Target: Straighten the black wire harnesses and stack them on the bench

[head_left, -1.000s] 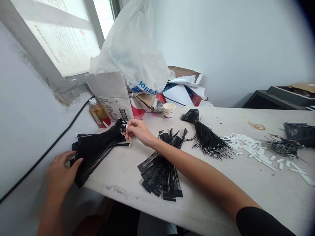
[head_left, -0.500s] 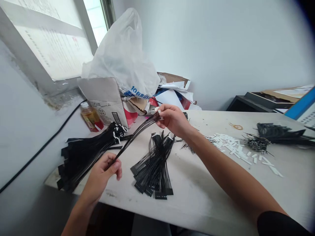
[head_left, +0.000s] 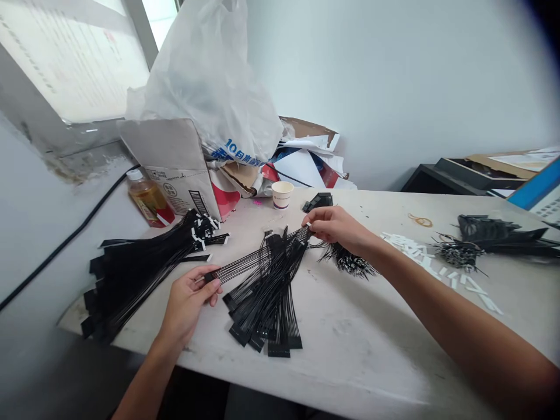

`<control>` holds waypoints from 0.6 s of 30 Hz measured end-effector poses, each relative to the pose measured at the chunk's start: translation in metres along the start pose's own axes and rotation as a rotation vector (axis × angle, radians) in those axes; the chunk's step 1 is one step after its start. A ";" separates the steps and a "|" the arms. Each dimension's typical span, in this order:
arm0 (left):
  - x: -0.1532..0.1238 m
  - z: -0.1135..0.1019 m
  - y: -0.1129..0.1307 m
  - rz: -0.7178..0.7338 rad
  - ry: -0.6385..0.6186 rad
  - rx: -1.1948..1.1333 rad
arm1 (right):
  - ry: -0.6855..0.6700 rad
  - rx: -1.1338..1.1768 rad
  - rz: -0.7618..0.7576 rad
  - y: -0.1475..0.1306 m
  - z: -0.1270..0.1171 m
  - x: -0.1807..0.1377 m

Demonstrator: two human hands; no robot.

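Note:
A black wire harness (head_left: 242, 262) stretches between my two hands, its wires fanned out flat. My left hand (head_left: 189, 294) pinches the black connector (head_left: 212, 276) at one end. At the other end, my right hand (head_left: 330, 224) grips the small white connector (head_left: 308, 226) between thumb and fingers. Beneath and beside the held wires lies a fanned pile of similar black harnesses (head_left: 273, 297), black connectors toward the table's front edge. Left of my left hand rests a larger stack of black harnesses (head_left: 140, 274) with white ends pointing away.
A paper cup (head_left: 282, 195), a drink bottle (head_left: 149, 198), a cardboard box (head_left: 179, 169) and a white plastic bag (head_left: 210, 87) stand at the back. Loose wires (head_left: 350, 261), white strips (head_left: 411, 251) and a rubber band (head_left: 420, 220) lie rightward on the table (head_left: 371, 350).
Both hands have lowered the harness; my right hand moved right and down, spreading the bunched wires flat above the middle pile. The paper cup has come into fuller view.

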State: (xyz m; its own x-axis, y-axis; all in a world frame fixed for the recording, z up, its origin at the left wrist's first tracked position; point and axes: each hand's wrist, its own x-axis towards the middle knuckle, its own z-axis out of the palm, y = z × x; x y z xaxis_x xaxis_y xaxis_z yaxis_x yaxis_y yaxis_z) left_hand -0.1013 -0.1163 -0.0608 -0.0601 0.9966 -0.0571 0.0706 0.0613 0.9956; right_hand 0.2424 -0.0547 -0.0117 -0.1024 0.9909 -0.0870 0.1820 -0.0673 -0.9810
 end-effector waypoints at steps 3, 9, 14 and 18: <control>0.003 0.001 -0.007 0.037 0.020 0.046 | 0.002 0.015 0.019 0.007 -0.001 0.009; -0.001 -0.003 -0.014 0.129 0.078 0.122 | -0.115 0.058 -0.052 0.020 -0.006 0.017; -0.008 -0.007 -0.015 0.142 0.165 0.197 | -0.139 0.171 -0.221 0.032 -0.002 0.018; -0.011 -0.006 -0.015 0.209 0.205 0.175 | -0.124 0.287 -0.281 0.040 0.004 0.021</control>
State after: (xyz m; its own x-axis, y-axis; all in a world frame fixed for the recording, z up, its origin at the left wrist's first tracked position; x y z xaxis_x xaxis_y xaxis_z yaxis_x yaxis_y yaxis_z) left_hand -0.1079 -0.1285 -0.0748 -0.2234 0.9578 0.1809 0.2717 -0.1170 0.9552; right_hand 0.2434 -0.0370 -0.0539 -0.2298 0.9549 0.1880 -0.1482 0.1566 -0.9765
